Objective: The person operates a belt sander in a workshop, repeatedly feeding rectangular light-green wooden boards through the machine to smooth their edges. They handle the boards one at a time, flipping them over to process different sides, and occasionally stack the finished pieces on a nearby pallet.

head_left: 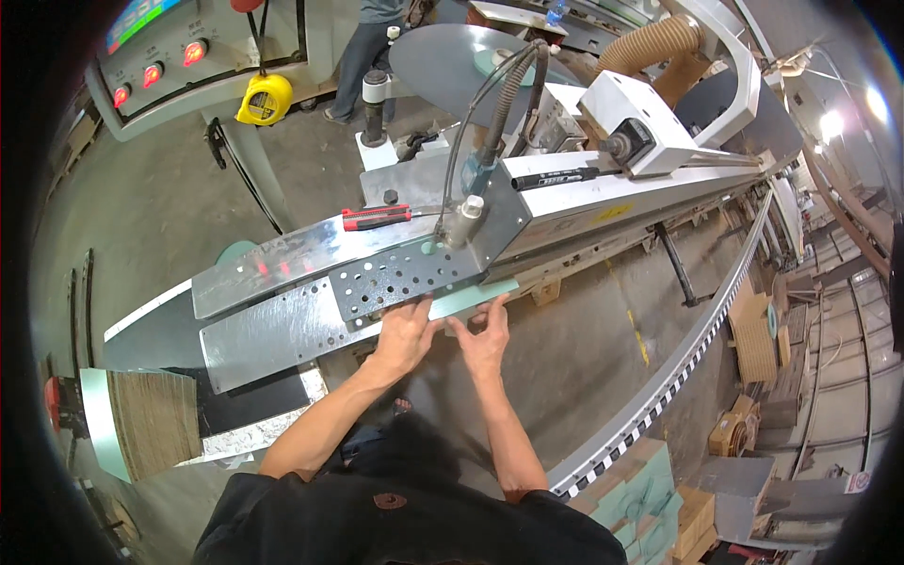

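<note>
A narrow pale green board [468,298] lies along the near side of a long machine, partly under a dark perforated plate [391,285]. My left hand [405,335] is closed on the board's near edge, right beside that plate. Further right, my right hand [484,341] grips the same edge, with its thumb pointing toward my left hand. Some fingertips are hidden behind the board. Beyond the plate, a red and black utility knife [377,217] rests on a shiny metal plate [273,268].
A stack of boards [155,424] stands at the lower left. A control panel with lit red knobs [153,74] and a yellow tape measure [265,100] is at upper left. A black marker [556,178] lies on the machine. A curved rail [659,400] runs along the right; another person stands behind.
</note>
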`<state>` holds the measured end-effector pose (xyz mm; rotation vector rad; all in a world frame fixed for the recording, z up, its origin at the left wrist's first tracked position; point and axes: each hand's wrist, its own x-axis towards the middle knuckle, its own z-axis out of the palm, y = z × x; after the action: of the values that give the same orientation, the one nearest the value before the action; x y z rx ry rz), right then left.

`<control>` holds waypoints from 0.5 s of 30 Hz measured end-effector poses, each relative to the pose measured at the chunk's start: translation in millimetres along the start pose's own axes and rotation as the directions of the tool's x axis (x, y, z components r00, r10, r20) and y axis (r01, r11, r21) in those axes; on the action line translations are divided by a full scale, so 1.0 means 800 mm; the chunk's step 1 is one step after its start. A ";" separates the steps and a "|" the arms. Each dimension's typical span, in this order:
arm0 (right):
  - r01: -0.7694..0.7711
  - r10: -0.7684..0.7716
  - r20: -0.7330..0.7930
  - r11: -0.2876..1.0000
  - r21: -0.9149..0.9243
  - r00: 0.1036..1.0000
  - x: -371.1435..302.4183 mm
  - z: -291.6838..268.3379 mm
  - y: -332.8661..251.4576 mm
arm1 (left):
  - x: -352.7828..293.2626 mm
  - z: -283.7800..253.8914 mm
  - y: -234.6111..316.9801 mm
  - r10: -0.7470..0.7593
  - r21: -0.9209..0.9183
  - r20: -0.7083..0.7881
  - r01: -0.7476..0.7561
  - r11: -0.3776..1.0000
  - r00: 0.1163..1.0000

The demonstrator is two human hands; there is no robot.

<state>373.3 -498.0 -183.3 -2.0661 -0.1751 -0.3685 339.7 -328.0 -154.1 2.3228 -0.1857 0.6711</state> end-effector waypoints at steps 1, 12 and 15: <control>-0.022 0.022 0.000 1.000 -0.009 1.000 0.009 -0.006 0.003 | 0.005 0.008 0.003 -0.068 -0.011 0.077 0.069 0.998 0.995; -0.184 0.184 0.024 0.948 0.261 0.983 -0.012 -0.049 0.026 | -0.062 -0.168 0.069 0.138 -0.296 0.071 -0.111 0.949 0.988; -0.131 0.100 0.203 0.980 0.149 0.974 -0.077 -0.017 0.020 | -0.117 -0.302 0.049 -0.045 0.020 -0.221 0.051 0.999 0.974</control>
<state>316.8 -515.8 -210.5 -1.9393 -0.1943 -0.0768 147.4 -201.5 -29.5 2.2484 -0.0190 0.9047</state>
